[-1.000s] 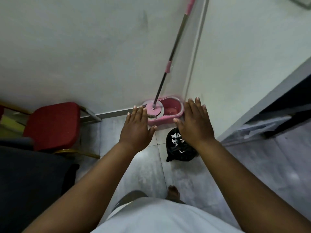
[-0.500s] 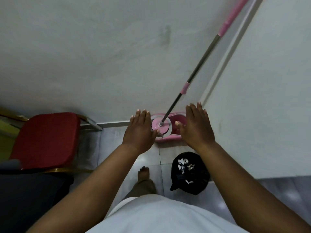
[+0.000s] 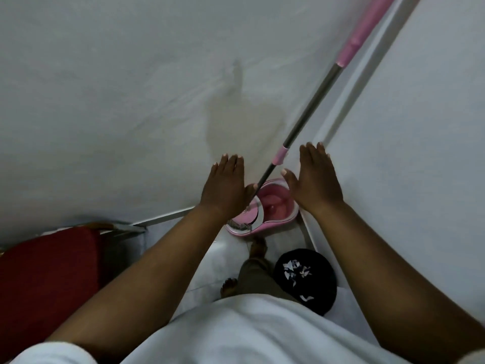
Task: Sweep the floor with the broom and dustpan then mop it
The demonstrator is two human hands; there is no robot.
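In the head view, the left hand [image 3: 224, 189] and right hand [image 3: 313, 179] were stretched forward with fingers straight, holding nothing, on either side of the grey metal mop pole with pink sleeves [image 3: 309, 101]. The pole leaned into the wall corner, rising from the pink plastic spin-mop bucket [image 3: 273, 208] on the floor. A black bin holding paper scraps [image 3: 307, 277] stood near a bare foot [image 3: 258, 246]; a red cushioned chair [image 3: 47, 279] sat at the left.
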